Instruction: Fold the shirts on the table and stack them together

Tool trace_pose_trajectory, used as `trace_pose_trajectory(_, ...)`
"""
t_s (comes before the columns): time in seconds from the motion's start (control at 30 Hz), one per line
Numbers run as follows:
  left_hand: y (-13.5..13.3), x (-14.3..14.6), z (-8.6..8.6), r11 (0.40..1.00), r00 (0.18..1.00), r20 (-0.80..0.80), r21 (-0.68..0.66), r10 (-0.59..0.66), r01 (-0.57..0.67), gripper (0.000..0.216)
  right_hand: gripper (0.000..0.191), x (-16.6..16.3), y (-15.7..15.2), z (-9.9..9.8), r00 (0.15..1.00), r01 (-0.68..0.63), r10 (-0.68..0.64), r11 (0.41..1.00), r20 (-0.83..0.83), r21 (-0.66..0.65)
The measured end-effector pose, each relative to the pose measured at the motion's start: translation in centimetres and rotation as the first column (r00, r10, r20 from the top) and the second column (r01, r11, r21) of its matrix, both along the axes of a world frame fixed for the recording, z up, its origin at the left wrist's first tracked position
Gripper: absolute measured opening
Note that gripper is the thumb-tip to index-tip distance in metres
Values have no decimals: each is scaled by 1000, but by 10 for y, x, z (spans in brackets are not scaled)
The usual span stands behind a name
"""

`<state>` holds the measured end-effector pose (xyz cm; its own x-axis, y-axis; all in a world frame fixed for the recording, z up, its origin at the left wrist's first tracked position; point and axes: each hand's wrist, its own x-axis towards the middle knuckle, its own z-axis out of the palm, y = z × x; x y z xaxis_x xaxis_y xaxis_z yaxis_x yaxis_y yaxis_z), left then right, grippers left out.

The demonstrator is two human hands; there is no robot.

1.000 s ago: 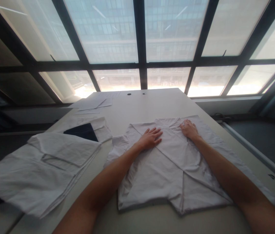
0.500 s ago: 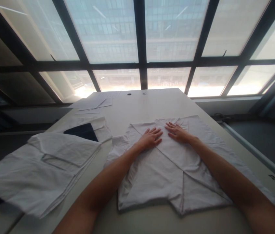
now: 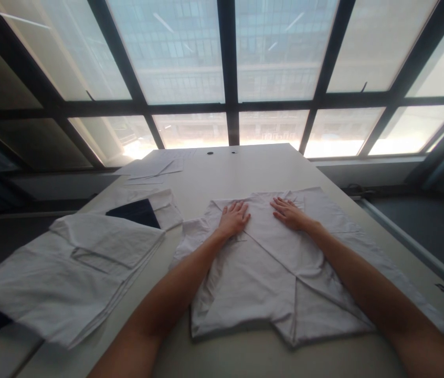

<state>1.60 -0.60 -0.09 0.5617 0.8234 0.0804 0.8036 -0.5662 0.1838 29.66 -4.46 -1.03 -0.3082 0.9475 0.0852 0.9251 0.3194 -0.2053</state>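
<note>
A white garment (image 3: 261,283), probably a shirt or coat, lies spread on the white table with creases and overlapping layers. My left hand (image 3: 234,218) rests flat on its upper left part, fingers spread. Flat on the upper middle of the cloth lies my right hand (image 3: 288,212), its fingers stretched toward the left. Neither hand grips anything. Both forearms cross over the garment, hiding parts of its left and right sides.
Left of the garment lie folded white clothes (image 3: 88,273) with a dark blue cloth (image 3: 137,212) behind them. Paper sheets (image 3: 155,168) sit at the table's far left. Beyond the white table (image 3: 261,170) stand large windows (image 3: 277,52) with dark frames.
My left hand has slid a little to the left over the cloth, widening the gap between the hands. My right hand has barely shifted.
</note>
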Motion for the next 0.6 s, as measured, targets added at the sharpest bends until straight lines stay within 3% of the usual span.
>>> trace_pose_trajectory(0.13,7,-11,-1,980,981,26,47,194,-195,56,59,1,1,-1,1000,5,-5,1000,-9,-13)
trace_pose_trajectory(0.23,7,-13,-3,966,968,43,74,245,-248,57,59,1,2,-2,1000,5,-5,1000,-17,-12)
trace_pose_trajectory(0.3,6,-11,-3,974,977,53,84,205,-209,56,59,1,2,-2,1000,-1,0,1000,-18,-5)
trace_pose_trajectory(0.47,3,-7,-1,998,999,30,57,-42,41,55,60,-2,0,-1,1000,7,-7,1000,-2,3)
trace_pose_trajectory(0.6,1,-7,0,996,996,8,27,-85,84,56,59,-7,-2,3,998,50,-49,999,37,-4)
